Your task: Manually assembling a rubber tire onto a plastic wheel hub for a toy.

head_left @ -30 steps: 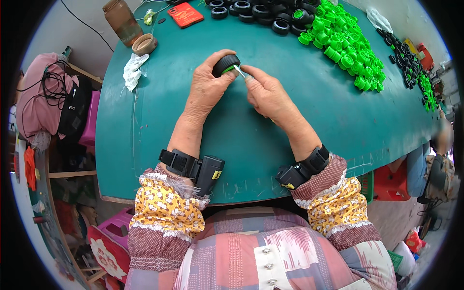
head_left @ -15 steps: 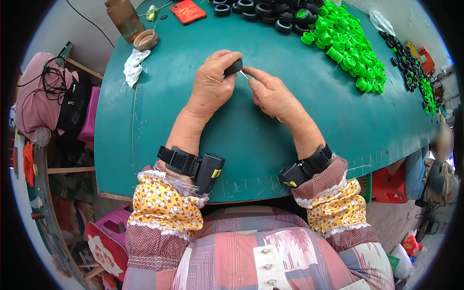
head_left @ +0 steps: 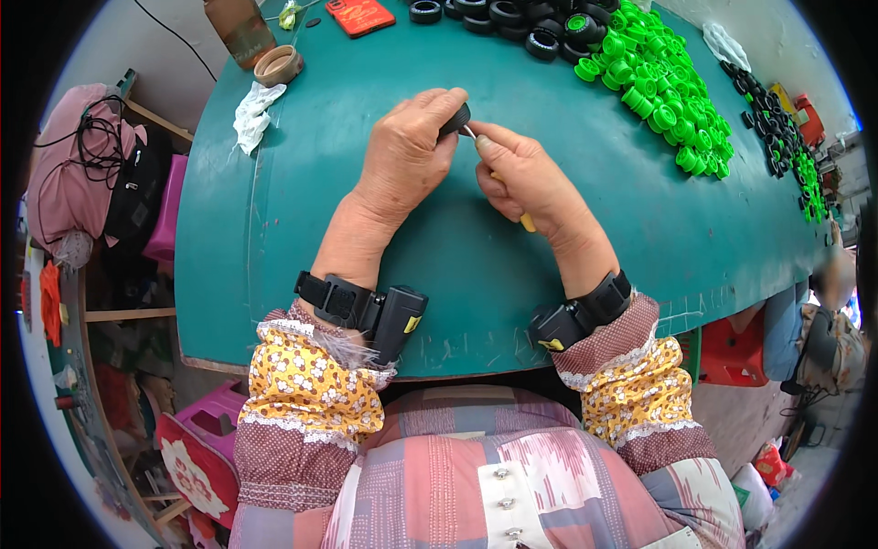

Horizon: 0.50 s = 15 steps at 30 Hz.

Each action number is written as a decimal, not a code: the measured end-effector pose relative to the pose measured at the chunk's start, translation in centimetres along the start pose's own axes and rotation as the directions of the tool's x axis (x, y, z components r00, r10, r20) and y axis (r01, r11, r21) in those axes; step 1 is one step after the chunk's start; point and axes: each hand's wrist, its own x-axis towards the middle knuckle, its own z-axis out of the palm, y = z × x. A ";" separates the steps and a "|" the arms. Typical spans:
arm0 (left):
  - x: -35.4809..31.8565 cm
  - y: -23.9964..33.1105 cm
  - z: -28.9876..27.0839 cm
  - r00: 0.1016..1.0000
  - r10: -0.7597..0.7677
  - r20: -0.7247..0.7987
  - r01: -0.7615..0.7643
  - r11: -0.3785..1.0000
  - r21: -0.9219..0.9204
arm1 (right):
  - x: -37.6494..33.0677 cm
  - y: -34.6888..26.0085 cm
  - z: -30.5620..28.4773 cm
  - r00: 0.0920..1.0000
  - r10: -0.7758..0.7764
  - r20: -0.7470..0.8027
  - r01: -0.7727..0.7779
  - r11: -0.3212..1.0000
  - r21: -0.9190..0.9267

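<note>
My left hand (head_left: pixel 410 151) is closed around a small black toy tire (head_left: pixel 455 121), holding it above the green table. In my right hand (head_left: pixel 523 176) is a screwdriver-like tool with a yellow handle (head_left: pixel 528 222) and a thin metal shaft (head_left: pixel 468 132). The shaft's tip meets the side of the tire facing my right hand; whether it goes inside is hidden. Both hands are close together over the middle of the table.
Bright green wheel hubs (head_left: pixel 663 105) lie heaped at the far right beside black tires (head_left: pixel 506 13). A red phone (head_left: pixel 359 16), a brown jar (head_left: pixel 240 32), its lid (head_left: pixel 277 66) and a crumpled tissue (head_left: pixel 253 116) occupy the far left of the green table (head_left: pixel 366 311).
Both hands have shifted slightly, and the tire has turned in my left hand. More of the tool's yellow handle now shows below my right hand.
</note>
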 end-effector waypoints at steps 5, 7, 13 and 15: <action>-0.3 0.1 0.2 0.993 -0.110 0.048 0.116 0.985 -0.131 | 0.0 0.0 0.6 1.000 0.029 -0.012 -0.027 0.995 0.099; -0.4 0.1 0.2 0.983 -0.166 0.079 0.177 0.970 -0.164 | 0.2 0.4 0.7 0.995 -0.067 -0.078 0.057 0.992 -0.116; -0.5 -0.6 0.3 0.960 -0.221 0.174 0.260 0.934 -0.244 | 1.4 2.2 0.5 0.921 -0.352 -0.166 0.251 0.864 -0.436; -0.5 -0.5 0.2 0.957 -0.214 0.195 0.254 0.945 -0.208 | 1.2 2.1 0.7 0.913 -0.359 -0.195 0.248 0.866 -0.435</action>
